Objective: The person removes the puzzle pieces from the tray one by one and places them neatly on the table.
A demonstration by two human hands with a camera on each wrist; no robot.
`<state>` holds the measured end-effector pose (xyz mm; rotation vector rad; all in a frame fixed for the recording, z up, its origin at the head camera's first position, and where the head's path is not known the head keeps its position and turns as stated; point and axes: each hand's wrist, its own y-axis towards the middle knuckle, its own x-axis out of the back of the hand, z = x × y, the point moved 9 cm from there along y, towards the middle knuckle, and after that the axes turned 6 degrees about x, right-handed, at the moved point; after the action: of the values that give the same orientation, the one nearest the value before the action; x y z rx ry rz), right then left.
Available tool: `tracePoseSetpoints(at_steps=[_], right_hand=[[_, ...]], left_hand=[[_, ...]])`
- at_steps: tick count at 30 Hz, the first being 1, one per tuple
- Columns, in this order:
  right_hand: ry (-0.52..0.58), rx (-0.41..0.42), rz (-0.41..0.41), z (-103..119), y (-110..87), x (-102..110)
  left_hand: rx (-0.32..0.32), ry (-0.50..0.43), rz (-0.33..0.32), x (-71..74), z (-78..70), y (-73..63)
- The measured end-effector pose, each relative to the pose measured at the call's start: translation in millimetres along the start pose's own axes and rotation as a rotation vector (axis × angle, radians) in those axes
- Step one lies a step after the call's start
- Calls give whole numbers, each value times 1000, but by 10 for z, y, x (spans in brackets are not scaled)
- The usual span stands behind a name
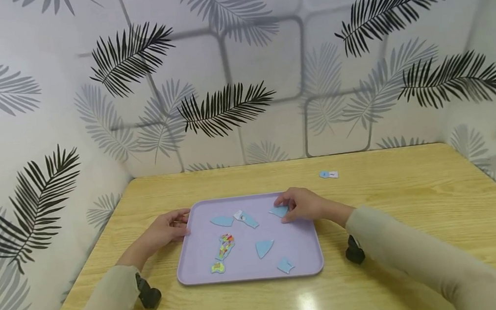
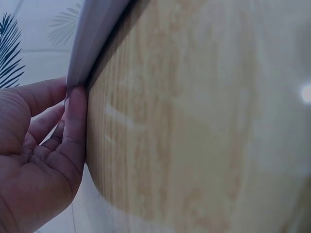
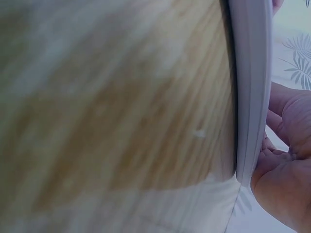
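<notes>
A lilac tray lies on the wooden table with several flat light-blue puzzle pieces spread on it. My left hand is at the tray's left rim, its thumb and fingers holding the edge. The left wrist view shows these fingers against the tray's side wall. My right hand reaches over the far right corner and pinches a light-blue puzzle piece, partly covered by the fingers. From the right wrist, the tray's side hides the fingertips. Left of centre lies a multicoloured piece, touching a yellow-patterned piece.
Elsewhere on the tray are a pointed blue piece, a long piece with a white end, a triangular piece and a notched piece. A small blue-and-white piece sits beyond the tray. Leaf-patterned walls enclose the table.
</notes>
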<state>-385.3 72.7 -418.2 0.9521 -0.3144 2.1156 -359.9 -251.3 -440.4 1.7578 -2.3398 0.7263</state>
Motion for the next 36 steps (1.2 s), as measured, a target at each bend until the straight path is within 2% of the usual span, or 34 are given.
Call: tracePoseSetpoints(at_steps=[5,21,36], right_hand=[[-21,13,8,8,3,-13],[-55,-21,-2,35,-14,-25],[-16,-54,6,23,-2,6]], left_hand=[[2,12,-7,16,25,24],[0,3,0,10,25,22],[-13,-6,10,-8,-16,-9]])
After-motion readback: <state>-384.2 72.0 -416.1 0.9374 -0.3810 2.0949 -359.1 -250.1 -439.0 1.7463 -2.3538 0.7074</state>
